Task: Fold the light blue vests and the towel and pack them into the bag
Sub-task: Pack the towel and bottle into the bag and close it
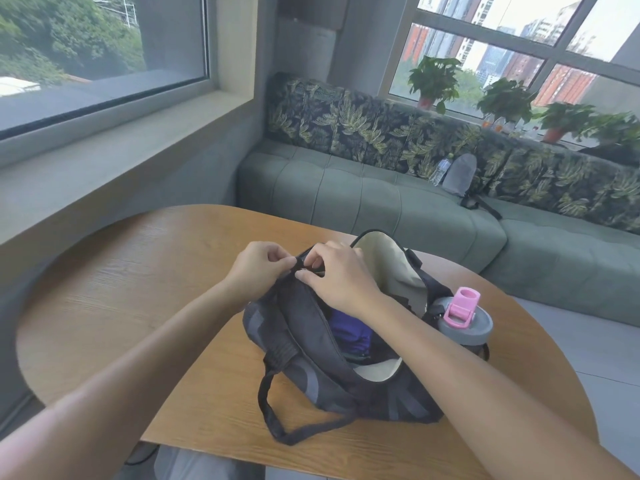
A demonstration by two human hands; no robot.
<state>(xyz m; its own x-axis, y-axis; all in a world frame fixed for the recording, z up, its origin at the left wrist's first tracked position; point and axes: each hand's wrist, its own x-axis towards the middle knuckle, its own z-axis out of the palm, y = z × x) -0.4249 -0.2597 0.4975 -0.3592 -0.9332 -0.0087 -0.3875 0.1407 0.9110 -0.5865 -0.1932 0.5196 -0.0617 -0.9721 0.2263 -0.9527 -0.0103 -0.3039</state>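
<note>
Both hands together at frame center: left hand (pixel 258 268) & right hand (pixel 337 275) pinch the far end of the dark bag (pixel 308 344), open on the wooden table (pixel 121 306), lower center; pink-lidded bottle (pixel 464 318) touching its right.

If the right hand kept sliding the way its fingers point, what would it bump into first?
Probably the left hand: the right hand points left along the bag rim, and their fingertips nearly meet there already.

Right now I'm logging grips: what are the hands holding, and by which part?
Both the left hand and the right hand pinch the bag at the far end of its opening, by the zipper edge.
</note>
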